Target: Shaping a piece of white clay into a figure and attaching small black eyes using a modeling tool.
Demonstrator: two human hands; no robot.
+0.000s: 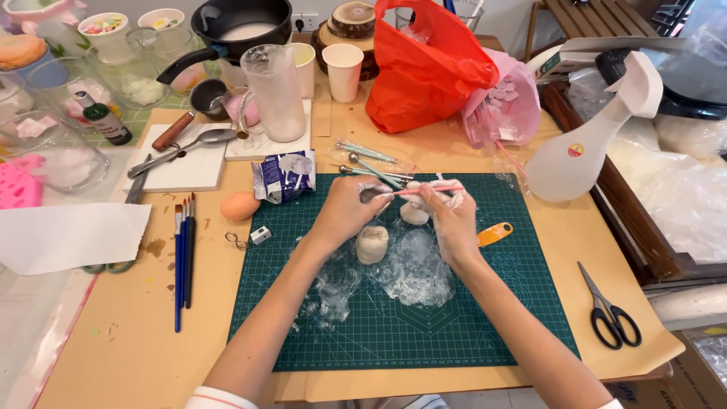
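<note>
While both hands met over the far edge of the green cutting mat [485, 318], I judged the step to be cleaning or fitting a thin pink-and-white modelling tool [432, 189]. My left hand [344, 208] was closed on the tool's metal end; my right hand [448, 216], smeared with white paste, was pinched round the shaft. Just under the hands lay two pale clay lumps: a taller lump [372, 244] below the left wrist, a rounder lump [414, 213] between the hands. An orange scraper [494, 233] lay just right of my right hand. As I judged it, the next move called for a steady two-handed grip, since the paste looked slippery.
</note>
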